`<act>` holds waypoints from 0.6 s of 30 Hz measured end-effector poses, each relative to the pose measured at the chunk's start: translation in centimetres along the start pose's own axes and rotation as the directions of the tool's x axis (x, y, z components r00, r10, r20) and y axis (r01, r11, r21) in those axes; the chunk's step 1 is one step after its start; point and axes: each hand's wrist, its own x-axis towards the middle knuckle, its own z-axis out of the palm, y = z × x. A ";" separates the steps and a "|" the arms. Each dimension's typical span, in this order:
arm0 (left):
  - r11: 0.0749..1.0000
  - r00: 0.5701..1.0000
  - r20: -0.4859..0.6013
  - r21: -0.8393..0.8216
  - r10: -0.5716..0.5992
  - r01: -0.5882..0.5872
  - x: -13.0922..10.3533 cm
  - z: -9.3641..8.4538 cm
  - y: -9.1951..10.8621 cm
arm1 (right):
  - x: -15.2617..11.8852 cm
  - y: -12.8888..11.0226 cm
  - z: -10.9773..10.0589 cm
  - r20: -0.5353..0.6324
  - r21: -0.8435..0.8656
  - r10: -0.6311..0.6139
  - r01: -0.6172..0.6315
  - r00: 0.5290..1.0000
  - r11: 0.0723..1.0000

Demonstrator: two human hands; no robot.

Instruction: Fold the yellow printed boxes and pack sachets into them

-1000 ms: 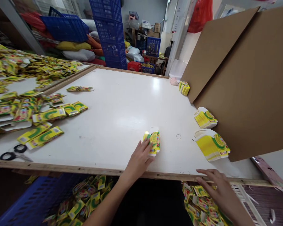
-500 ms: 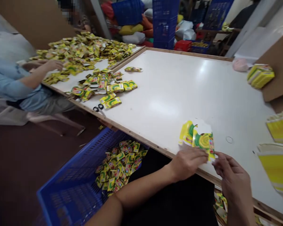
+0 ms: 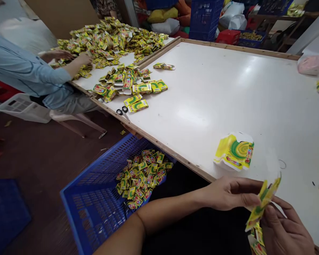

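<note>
A thin yellow-green carton (image 3: 261, 205) is held up near the table's front edge, tilted on its side. My left hand (image 3: 235, 194) pinches it from the left between thumb and fingers. On its right side my right hand (image 3: 284, 223) grips the same carton, thumb towards me. Just beyond my hands, flat yellow cartons (image 3: 235, 151) lie in a small overlapping stack on the white table (image 3: 202, 95).
A blue basket (image 3: 79, 205) of small cartons stands below the table edge. Scissors (image 3: 123, 111) lie by several cartons (image 3: 138, 106) at the left. Beyond, a person in a blue sleeve (image 3: 53, 76) handles a large carton heap (image 3: 103, 42). A pink bundle (image 3: 309, 65) sits far right.
My hands have lifted a carton off the stack and moved right and nearer to me, with both now gripping it. The view has shifted, and the other person's hands have moved closer together.
</note>
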 end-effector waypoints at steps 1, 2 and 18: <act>0.999 0.999 0.035 -0.042 -0.031 0.033 -0.1 0.0 0.0 | -0.1 0.0 0.2 0.014 0.033 0.030 -0.030 0.999 0.999; 0.997 0.998 0.049 -0.071 -0.039 0.042 -0.2 0.0 -0.1 | -0.2 0.0 0.4 0.008 0.054 0.036 -0.036 0.999 0.998; 0.941 0.942 -0.331 0.334 0.058 0.060 0.2 0.5 -3.2 | -1.8 -0.5 1.4 -0.202 -0.401 -0.382 0.279 0.902 0.872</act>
